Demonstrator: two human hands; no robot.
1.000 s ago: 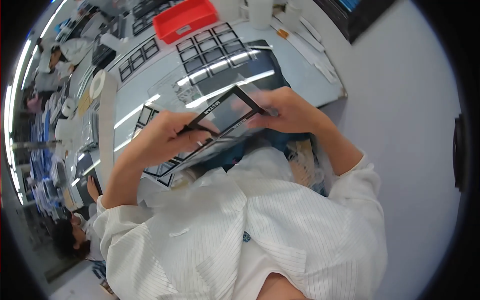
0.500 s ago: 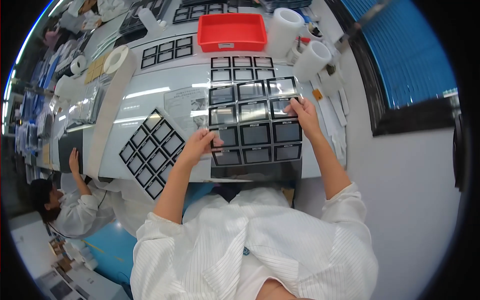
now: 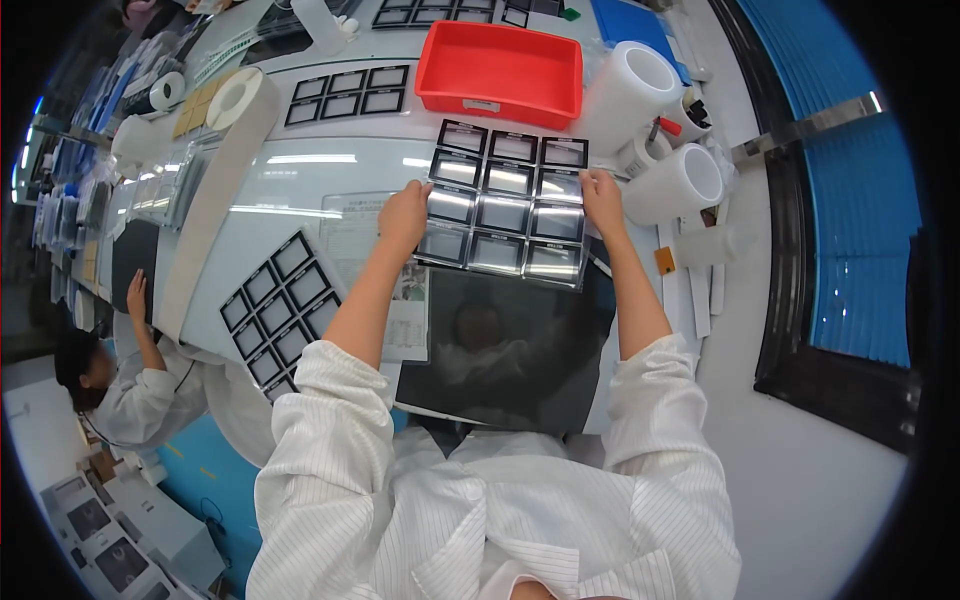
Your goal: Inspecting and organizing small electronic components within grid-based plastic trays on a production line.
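A clear plastic sheet printed with rows of black window frames (image 3: 508,190) is stretched between my hands, over the far side of a glossy black mat (image 3: 500,360). My left hand (image 3: 404,215) pinches its left edge. My right hand (image 3: 603,205) grips the right edge, fingers closed on it. Light glares off the sheet's windows. A similar framed sheet (image 3: 280,312) lies slanted on the table to the left, partly covered by my left forearm. Beside the mat is a printed paper (image 3: 408,335).
A red tray (image 3: 500,75) stands beyond the sheet. White film rolls (image 3: 665,185) stand at its right, with a red-handled tool (image 3: 668,127). Another framed sheet (image 3: 345,95) lies far left, near a tape roll (image 3: 238,100). A co-worker (image 3: 130,390) sits at the left.
The sheet has moved away from me, toward the red tray, uncovering the black mat. My left hand has shifted up along its left edge. The view has also shifted.
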